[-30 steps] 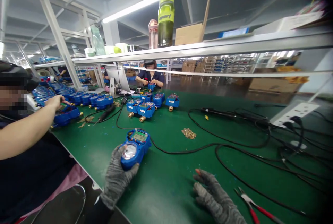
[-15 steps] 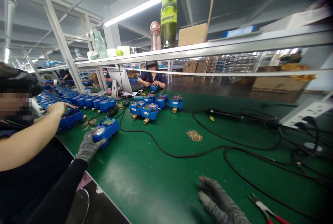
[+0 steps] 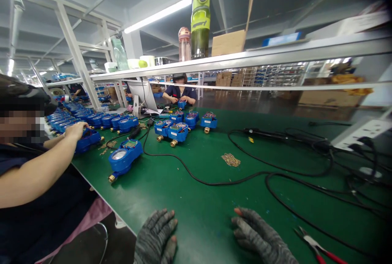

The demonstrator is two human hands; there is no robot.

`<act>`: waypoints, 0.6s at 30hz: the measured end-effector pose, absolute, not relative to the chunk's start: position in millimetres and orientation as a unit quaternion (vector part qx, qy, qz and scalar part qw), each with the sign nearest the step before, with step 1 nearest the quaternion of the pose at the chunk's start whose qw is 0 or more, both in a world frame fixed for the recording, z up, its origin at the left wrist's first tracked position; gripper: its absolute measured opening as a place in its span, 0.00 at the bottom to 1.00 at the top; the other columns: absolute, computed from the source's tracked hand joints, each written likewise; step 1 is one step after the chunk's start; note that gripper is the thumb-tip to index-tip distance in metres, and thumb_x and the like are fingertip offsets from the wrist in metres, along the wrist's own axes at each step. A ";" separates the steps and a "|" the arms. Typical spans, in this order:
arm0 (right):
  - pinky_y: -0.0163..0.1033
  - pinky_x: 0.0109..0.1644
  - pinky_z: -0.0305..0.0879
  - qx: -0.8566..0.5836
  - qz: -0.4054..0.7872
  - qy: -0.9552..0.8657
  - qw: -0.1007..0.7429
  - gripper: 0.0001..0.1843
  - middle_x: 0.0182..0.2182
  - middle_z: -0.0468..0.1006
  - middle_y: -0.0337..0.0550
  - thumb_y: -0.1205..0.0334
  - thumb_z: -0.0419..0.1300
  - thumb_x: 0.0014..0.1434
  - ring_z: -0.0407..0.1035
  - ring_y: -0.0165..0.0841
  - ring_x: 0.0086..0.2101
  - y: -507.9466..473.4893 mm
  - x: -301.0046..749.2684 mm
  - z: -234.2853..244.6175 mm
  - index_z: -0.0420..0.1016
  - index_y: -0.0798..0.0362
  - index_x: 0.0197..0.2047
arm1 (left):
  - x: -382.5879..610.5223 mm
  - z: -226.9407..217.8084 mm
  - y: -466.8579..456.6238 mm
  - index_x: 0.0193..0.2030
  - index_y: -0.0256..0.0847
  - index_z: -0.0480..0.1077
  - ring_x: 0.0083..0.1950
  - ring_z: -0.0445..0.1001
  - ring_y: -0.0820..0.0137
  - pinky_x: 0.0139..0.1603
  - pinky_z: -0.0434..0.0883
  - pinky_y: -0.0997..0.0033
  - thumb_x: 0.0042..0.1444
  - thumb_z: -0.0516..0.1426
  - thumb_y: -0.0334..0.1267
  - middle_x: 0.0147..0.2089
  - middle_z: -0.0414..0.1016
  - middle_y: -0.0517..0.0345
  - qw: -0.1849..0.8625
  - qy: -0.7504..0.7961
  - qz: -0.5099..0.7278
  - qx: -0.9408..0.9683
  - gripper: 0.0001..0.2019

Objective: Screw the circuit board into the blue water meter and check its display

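Note:
My left hand point(image 3: 155, 237), in a grey glove, rests over the green table point(image 3: 196, 198) near its front edge. It is empty, with fingers spread. To the right, my right hand point(image 3: 260, 237), gloved in grey with one bare fingertip, lies with fingers loosely stretched and nothing in them. Red-handled pliers point(image 3: 315, 245) are beside it. Beyond my left hand stands a blue meter point(image 3: 125, 157) with a round dial and a brass fitting, untouched by either hand.
Several blue meters point(image 3: 177, 132) sit farther back. A pile of small brass screws point(image 3: 230, 159) and a black cable point(image 3: 196, 180) lie on the table. A co-worker's arm point(image 3: 45, 162) works at left on another meter. A power strip point(image 3: 361, 133) is at right, under a shelf point(image 3: 245, 56).
My left hand has let go of the blue meter at left and moved back toward me, to the right. The meter stays on the table. My right hand has barely moved.

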State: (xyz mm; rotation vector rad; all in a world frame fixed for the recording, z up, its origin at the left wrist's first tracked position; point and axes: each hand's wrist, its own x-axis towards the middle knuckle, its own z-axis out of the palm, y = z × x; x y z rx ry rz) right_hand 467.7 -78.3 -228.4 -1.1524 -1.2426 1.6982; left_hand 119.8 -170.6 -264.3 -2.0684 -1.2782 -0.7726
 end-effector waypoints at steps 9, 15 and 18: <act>0.50 0.50 0.75 -0.408 0.643 -0.491 0.424 0.46 0.55 0.74 0.56 0.34 0.73 0.54 0.75 0.49 0.46 -98.8 449.3 -196.8 0.66 0.56 0.62 | 123.8 -264.4 -177.9 0.66 0.45 0.66 0.64 0.71 0.64 0.63 0.72 0.56 0.64 0.55 0.36 0.64 0.74 0.60 0.271 -0.531 -0.286 -0.750 0.23; 0.45 0.46 0.74 -0.358 0.683 -0.483 0.415 0.45 0.47 0.79 0.53 0.32 0.73 0.53 0.76 0.47 0.43 -111.9 436.7 -199.5 0.71 0.56 0.60 | 123.2 -270.0 -180.4 0.68 0.44 0.63 0.63 0.72 0.63 0.63 0.73 0.55 0.64 0.54 0.36 0.63 0.75 0.57 0.282 -0.543 -0.272 -0.742 0.25; 0.42 0.41 0.74 -0.320 0.714 -0.458 0.422 0.40 0.43 0.80 0.54 0.34 0.75 0.52 0.76 0.45 0.38 -112.0 433.1 -202.6 0.75 0.56 0.55 | 121.9 -269.7 -181.4 0.69 0.44 0.62 0.64 0.71 0.63 0.65 0.72 0.56 0.65 0.54 0.36 0.64 0.74 0.56 0.275 -0.553 -0.261 -0.742 0.26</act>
